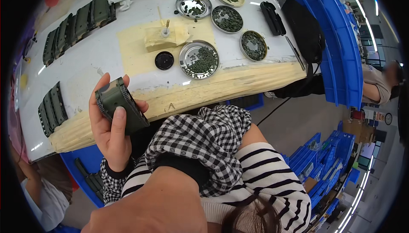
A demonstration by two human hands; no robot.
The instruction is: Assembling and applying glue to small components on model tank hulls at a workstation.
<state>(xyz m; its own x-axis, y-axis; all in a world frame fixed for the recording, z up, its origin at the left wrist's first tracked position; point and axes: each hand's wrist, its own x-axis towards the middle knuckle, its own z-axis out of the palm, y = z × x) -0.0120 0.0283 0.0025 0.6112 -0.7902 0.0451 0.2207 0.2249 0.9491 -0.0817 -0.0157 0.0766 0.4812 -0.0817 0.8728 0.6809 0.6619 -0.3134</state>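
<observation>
My left hand (112, 137) holds a curved dark-green camouflage plastic shell (110, 99) just above the table's front edge. Its thumb lies across the shell's face and the fingers wrap behind, so the hand is closed on it. The shell has small ridged teeth along its edges. My right hand (157, 201) is raised very close to the camera at the bottom of the view. Only its back and wrist show, below a dark cuff; its fingers are hidden. Beyond the left hand lie a round black lid (164, 60) and a metal dish (182, 67) of small green pieces.
Similar green shells (52, 109) lie at the left, with a longer row (81, 23) behind. A taped block (155, 43) carries a small cup. More round dishes (243, 21) of green pieces stand farther back. Blue bins (330, 41) rise at the right. Another person (49, 199) is at lower left.
</observation>
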